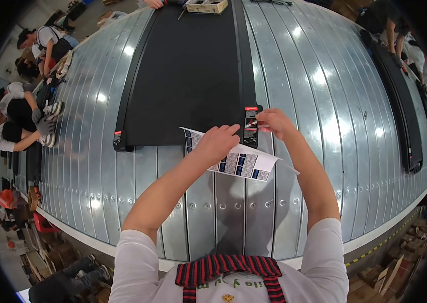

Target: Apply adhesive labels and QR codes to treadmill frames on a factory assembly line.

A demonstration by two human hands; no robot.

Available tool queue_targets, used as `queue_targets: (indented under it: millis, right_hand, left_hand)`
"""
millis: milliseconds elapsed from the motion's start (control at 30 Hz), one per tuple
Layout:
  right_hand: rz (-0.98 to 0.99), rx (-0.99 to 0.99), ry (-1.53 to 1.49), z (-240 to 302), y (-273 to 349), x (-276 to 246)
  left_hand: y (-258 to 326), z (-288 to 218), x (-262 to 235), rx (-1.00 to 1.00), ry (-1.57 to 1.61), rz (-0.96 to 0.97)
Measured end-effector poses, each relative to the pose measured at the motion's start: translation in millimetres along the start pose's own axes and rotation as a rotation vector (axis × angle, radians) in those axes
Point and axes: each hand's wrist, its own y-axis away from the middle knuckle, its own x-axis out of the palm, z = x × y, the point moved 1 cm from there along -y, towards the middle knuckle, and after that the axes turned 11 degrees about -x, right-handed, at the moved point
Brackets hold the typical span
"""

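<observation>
Left hand (217, 144) grips the sticker sheet (241, 164) — right hand (273, 122) pinches a sticker (250, 122) on the black rail (247, 76).

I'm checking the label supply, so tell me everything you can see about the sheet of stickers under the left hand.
The sticker sheet is a white, flat paper sheet carrying rows of small dark blue and black rectangular labels. It lies slanted on the ribbed metal table, one corner overlapping the black belt's near edge. The left hand rests on it, hiding its middle part.

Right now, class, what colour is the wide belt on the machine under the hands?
Plain black belt, seen best in the head view.
</observation>
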Motion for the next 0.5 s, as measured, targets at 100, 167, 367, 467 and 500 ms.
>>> queue_targets:
  millis: [100,167,367,467,500]
  right_hand:
    - [-0.007,0.018,0.027,-9,-12,-1]
    - [0.007,0.019,0.037,-11,-16,-3]
    - [-0.006,0.006,0.102,-8,-17,1]
    - [-0.039,0.002,0.127,-6,-14,3]
    - [-0.055,-0.001,0.135,-6,-13,3]
  left_hand:
    - [-5,4,8,-0.019,0.053,0.043]
    - [-6,5,11,-0.041,0.059,0.145]
    - [-3,11,12,-0.021,0.084,0.124]
    - [-2,11,12,-0.015,0.114,0.092]
    - [-2,11,13,-0.014,0.116,0.093]
